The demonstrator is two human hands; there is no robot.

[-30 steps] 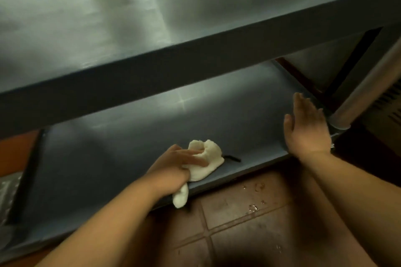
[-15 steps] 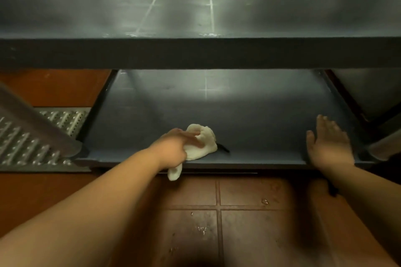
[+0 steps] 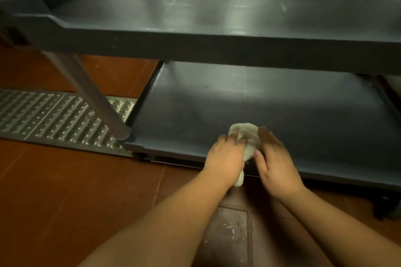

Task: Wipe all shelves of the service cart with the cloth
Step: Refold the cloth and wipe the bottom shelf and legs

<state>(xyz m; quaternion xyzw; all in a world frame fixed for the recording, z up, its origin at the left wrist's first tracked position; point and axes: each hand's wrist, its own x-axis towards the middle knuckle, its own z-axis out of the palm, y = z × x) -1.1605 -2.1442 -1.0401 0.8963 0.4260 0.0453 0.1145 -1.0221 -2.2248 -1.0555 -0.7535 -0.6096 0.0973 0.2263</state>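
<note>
Both hands on the crumpled off-white cloth point(image 3: 246, 136): our left hand point(image 3: 225, 158) curls round its left side, fingers closed on the fabric; our right hand point(image 3: 274, 162) lies against its right side, fingers loosely bent, thumb touching it. Cloth sits on the dark grey bottom shelf point(image 3: 303, 115) of the service cart, near the front lip, one tail hanging over the edge below our left palm. Grey upper shelf point(image 3: 217, 17) above both hands. Round metal cart leg point(image 3: 91, 97) and perforated steel floor grate point(image 3: 43, 115) left of our left hand. Red-brown tiled floor point(image 3: 65, 191) under our forearms.
</note>
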